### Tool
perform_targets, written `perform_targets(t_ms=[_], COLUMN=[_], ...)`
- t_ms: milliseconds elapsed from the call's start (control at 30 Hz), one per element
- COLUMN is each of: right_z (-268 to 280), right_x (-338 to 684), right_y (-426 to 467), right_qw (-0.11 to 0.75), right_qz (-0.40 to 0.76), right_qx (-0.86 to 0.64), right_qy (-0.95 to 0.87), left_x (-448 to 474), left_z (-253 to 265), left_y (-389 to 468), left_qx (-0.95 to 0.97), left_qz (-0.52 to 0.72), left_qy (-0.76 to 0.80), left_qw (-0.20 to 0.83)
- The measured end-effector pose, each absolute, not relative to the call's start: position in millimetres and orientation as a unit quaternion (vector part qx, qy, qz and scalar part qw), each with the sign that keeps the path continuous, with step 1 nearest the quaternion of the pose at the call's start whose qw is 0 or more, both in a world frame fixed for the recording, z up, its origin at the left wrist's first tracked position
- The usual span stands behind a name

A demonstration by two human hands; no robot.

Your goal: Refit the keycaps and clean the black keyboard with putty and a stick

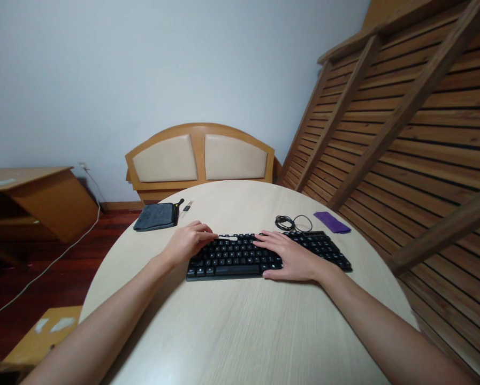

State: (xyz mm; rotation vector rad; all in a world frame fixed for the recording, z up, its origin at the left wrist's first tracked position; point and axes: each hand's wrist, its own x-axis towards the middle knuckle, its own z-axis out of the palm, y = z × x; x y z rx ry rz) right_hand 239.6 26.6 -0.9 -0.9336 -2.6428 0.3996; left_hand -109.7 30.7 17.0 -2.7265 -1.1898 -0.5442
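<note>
A black keyboard [231, 259] lies across the round pale table [240, 321]. Pinched between the fingertips of my left hand [189, 239] is a slim white stick with a thicker end, which looks like a cotton swab [230, 238]. It lies over the upper rows of keys, on the left half of the keyboard. My right hand [290, 256] rests spread on the keys right of the middle, its thumb by the front edge. The palm and fingers cover some of the keys there. Behind the keyboard sits a coiled black cable [286, 222].
A dark grey folded cloth or pouch [156, 216] lies at the table's left, beside a small black item with thin sticks [187, 207]. On the right lies a folded purple cloth [332, 222]. A wooden headboard [199, 155] stands behind; slatted wooden panels [384, 117] lean at right.
</note>
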Motion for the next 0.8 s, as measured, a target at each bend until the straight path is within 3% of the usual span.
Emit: perform_targets(t_ms=[800], right_z=[5.0], right_x=[233.8], right_y=[20.4], right_qw=[0.143], right_qz=[0.124], right_qx=[-0.315], right_qy=[-0.930], left_x=[-83.4], left_z=[27.8], left_y=[8.1], left_qx=[-0.869], left_qz=[-0.138], left_qy=[-0.463], left_qw=[0.103])
